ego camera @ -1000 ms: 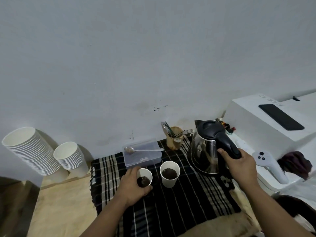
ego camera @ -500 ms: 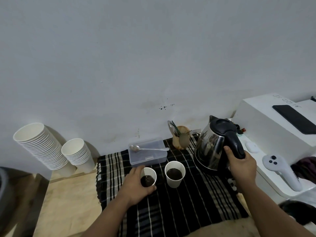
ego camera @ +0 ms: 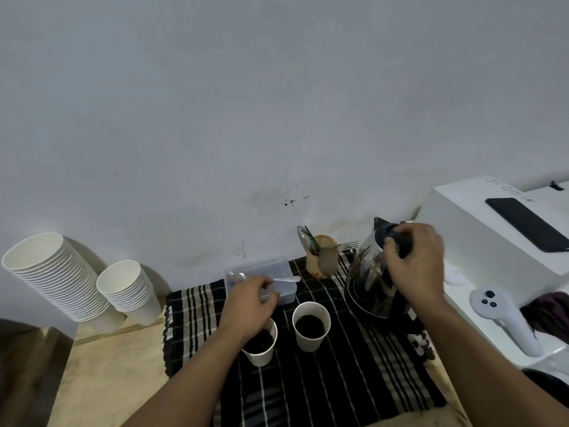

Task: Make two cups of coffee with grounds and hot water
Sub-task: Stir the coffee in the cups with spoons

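Note:
Two white paper cups with dark coffee grounds stand on a black striped cloth [ego camera: 338, 380]: the left cup [ego camera: 261, 355] and the right cup [ego camera: 309, 337]. My left hand [ego camera: 249, 300] hovers above the left cup, its bent fingers over the handle of a metal spoon [ego camera: 235, 276] that lies on a clear plastic container [ego camera: 277, 268]. Whether the fingers grip the spoon is hidden. My right hand [ego camera: 415, 266] is closed around the black handle of the steel kettle [ego camera: 366, 285], to the right of the cups.
Two slanted stacks of paper cups [ego camera: 52, 272] [ego camera: 129, 288] lean against the wall at the left. A wooden holder [ego camera: 323, 257] with cutlery stands behind the cups. At the right are a white box [ego camera: 462, 229] with a phone [ego camera: 529, 223] and a white controller [ego camera: 508, 318].
My left hand has let go of the left cup and moved up to the spoon on the container. My right hand has shifted higher on the kettle handle.

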